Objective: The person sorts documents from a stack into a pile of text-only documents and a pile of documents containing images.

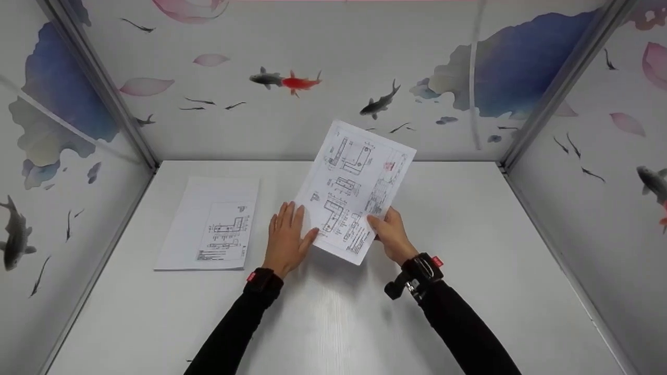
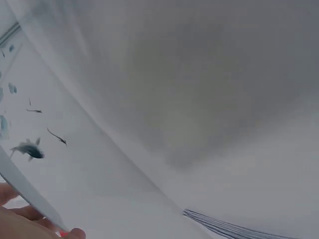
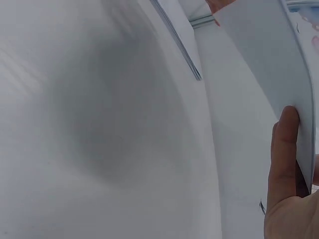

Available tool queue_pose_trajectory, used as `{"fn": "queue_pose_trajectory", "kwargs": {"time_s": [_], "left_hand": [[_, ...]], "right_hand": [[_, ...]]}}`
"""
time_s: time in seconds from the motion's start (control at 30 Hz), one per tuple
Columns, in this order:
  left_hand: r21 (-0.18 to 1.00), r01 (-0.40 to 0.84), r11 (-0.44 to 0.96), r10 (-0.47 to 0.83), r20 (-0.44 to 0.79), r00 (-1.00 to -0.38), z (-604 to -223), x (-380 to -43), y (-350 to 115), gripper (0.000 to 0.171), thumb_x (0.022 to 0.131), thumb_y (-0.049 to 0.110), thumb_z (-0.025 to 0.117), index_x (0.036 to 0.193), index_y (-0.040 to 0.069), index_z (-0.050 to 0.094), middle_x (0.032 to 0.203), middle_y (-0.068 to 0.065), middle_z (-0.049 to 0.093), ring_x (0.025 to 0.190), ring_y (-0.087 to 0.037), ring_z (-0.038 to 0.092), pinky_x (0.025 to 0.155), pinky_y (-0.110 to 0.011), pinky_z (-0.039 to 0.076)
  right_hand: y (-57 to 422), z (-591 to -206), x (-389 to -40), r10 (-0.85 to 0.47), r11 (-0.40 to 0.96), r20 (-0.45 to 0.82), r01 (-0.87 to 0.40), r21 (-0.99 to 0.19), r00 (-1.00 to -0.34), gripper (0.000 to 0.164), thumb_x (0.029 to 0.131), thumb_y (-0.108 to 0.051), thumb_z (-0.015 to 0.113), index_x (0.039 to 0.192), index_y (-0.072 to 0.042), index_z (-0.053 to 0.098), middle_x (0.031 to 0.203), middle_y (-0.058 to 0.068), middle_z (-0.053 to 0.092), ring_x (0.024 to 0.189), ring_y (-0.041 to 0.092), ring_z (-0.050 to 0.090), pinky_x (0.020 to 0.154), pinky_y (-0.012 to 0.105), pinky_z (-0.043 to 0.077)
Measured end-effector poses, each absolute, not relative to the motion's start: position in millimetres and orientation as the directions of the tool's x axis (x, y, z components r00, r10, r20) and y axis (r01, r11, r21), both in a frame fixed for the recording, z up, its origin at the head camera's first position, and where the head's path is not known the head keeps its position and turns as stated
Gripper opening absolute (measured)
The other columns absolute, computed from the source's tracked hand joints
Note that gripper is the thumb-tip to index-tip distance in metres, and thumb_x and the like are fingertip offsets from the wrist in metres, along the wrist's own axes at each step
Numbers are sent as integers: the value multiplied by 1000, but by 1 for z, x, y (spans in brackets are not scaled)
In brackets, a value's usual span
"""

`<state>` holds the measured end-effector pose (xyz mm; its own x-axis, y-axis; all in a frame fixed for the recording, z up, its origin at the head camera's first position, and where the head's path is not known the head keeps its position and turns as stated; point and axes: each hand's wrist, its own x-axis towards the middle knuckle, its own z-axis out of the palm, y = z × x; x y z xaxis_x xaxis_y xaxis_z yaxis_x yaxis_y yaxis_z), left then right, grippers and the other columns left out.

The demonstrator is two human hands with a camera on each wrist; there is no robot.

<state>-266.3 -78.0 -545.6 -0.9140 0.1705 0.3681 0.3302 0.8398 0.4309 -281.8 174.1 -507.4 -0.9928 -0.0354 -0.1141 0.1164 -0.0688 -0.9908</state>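
A printed technical drawing point(image 1: 346, 187) on white paper is held up off the table at a slant, its printed face towards the head camera. My right hand point(image 1: 397, 237) grips its lower right edge, thumb on the printed face and fingers behind; the right wrist view shows those fingers point(image 3: 285, 149) against the paper's plain back. At the lower left edge, my left hand point(image 1: 285, 240) lies with straight fingers, its thumb tip touching the margin. To the left of that hand lies a paper stack point(image 1: 182, 229), with another drawing printed on its top sheet.
The white table point(image 1: 469, 302) stands between walls patterned with fish and petals. Behind it rises the back wall point(image 1: 333, 31), which the drawing's top overlaps in the head view. The stack's layered edge point(image 2: 224, 228) shows in the left wrist view. Metal posts point(image 1: 563, 78) mark the corners.
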Motion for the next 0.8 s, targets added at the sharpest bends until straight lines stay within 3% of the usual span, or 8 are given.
{"fn": "queue_pose_trajectory", "kwargs": {"time_s": [0.17,0.27,0.33,0.43,0.5,0.6,0.73,0.8], "left_hand": [[675,199,711,37,247,-968,-542,-271,-81,68,101,40,50,152,0,28,155,-20,35,145,-32,32,118,-47,28],[799,125,589,-26,173,-985,-540,-272,-80,59,101,32,52,148,-1,37,147,-19,48,138,-31,44,113,-46,36],[846,102,523,-51,151,-987,-539,-273,-79,50,100,27,54,141,-1,47,137,-20,58,127,-31,55,105,-46,44],[879,70,471,-57,109,-992,-537,-273,-75,37,98,22,57,128,1,59,114,-17,70,99,-24,68,82,-39,54],[898,45,438,-39,69,-997,-536,-273,-72,32,97,19,59,123,2,61,99,-14,73,75,-20,66,62,-33,53],[924,1,383,-5,3,-1000,-535,-272,-68,26,96,17,59,119,4,63,86,-11,73,53,-14,57,44,-27,44],[958,-46,283,31,-57,-998,-534,-271,-61,23,96,14,59,114,1,65,79,-10,72,42,-13,49,37,-25,40],[973,-58,226,39,-68,-997,-534,-270,-56,22,96,13,59,113,-1,65,79,-11,72,43,-16,53,37,-27,41]], "right_hand": [[181,-509,-283,-60,-45,-105,108,-993,-993,42,100,-2,43,142,-9,44,126,18,63,96,26,70,77,37,58],[186,-510,-284,-68,-22,-88,90,-996,-994,44,100,-2,42,144,-9,41,129,19,61,99,25,69,79,35,57],[189,-510,-285,-72,-7,-76,76,-997,-995,46,100,-1,41,146,-10,40,132,18,60,101,25,68,81,33,55],[194,-510,-285,-70,15,-75,74,-997,-995,47,101,-1,40,147,-10,37,132,18,59,100,24,68,83,32,54],[198,-511,-285,-69,29,-84,82,-996,-994,47,102,-2,39,147,-11,36,130,18,60,99,23,68,83,32,54],[203,-512,-286,-52,34,-99,98,-995,-994,44,103,-5,40,146,-11,36,126,18,61,95,22,69,81,31,55],[212,-512,-287,-19,30,-118,118,-993,-993,42,104,-11,44,145,-12,35,117,16,64,90,19,70,76,29,55],[216,-512,-287,-8,20,-127,126,-992,-992,43,104,-14,46,145,-13,36,113,13,65,87,18,70,73,27,56]]}}
